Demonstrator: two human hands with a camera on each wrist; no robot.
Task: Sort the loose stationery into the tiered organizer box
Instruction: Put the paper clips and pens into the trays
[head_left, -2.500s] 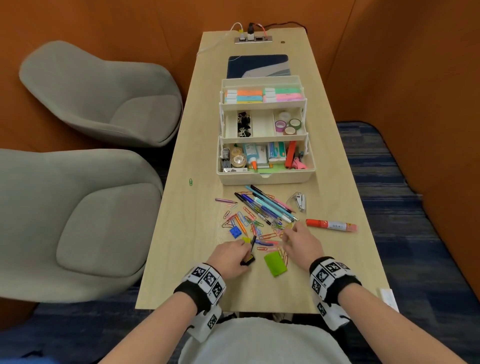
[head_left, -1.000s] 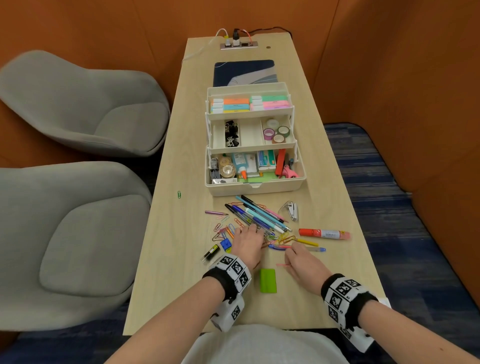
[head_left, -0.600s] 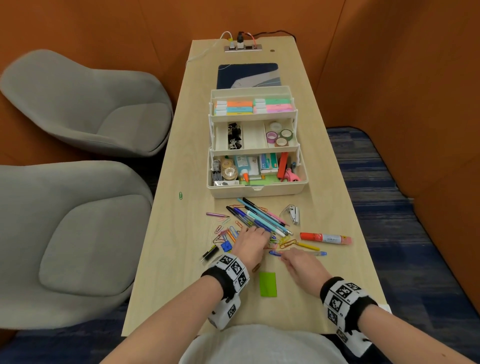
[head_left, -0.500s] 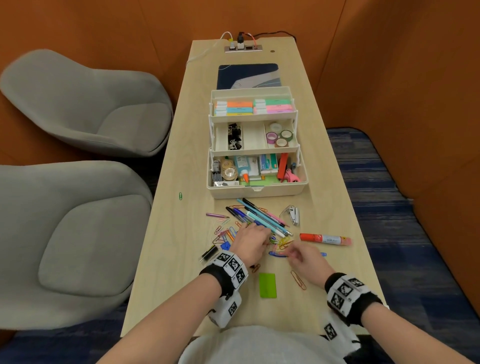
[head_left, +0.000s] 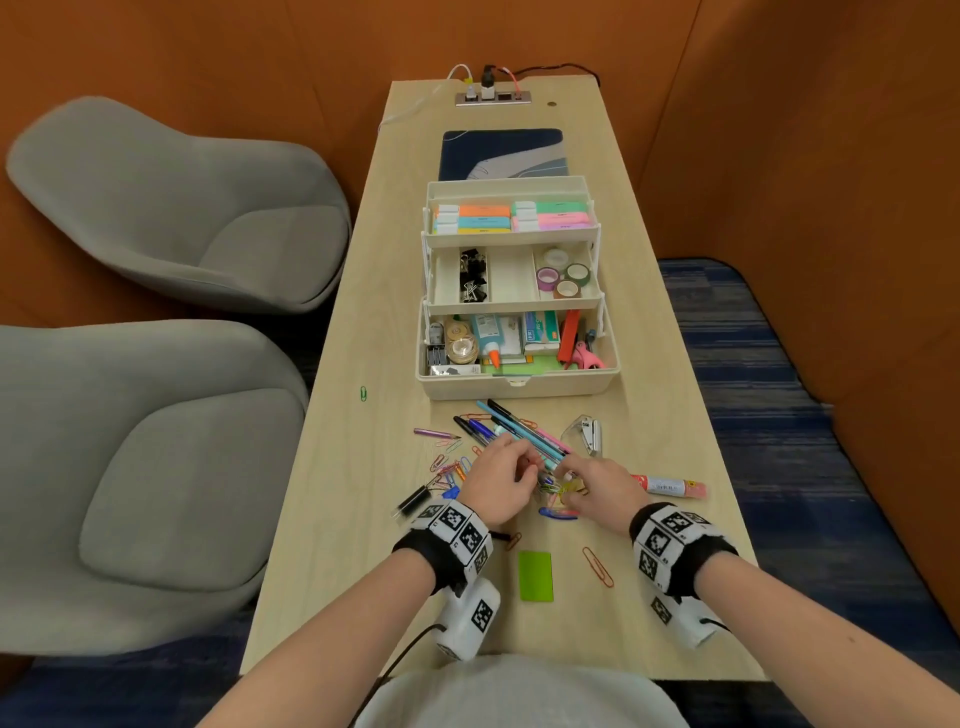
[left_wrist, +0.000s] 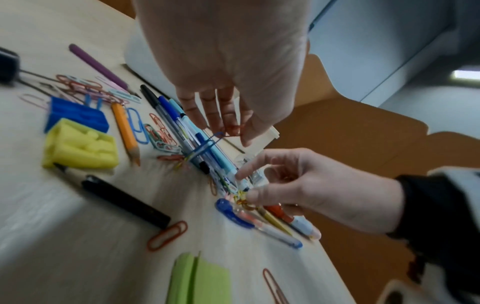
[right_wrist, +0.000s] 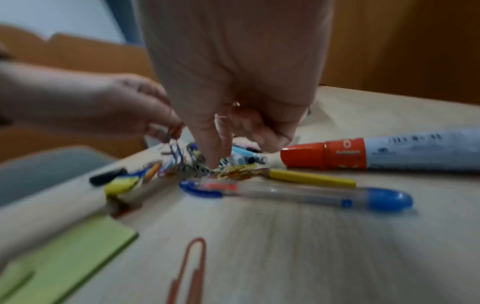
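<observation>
Left hand (left_wrist: 221, 67) pinches clips (left_wrist: 228, 130) lifted from the pile, right hand (left_wrist: 311, 185) curls fingertips into it near the table's (head_left: 337, 519) front edge, gathering more for the box (head_left: 519, 387)

- Our right hand (head_left: 597, 486) has moved forward from the table edge to the clip pile (head_left: 558, 487), meeting our left hand (head_left: 501, 480).
- Our left hand now pinches paper clips (left_wrist: 223, 131) lifted off the pens (head_left: 511, 431).
- A red paper clip (head_left: 597, 566) now lies beside the green pad (head_left: 536, 576).
</observation>
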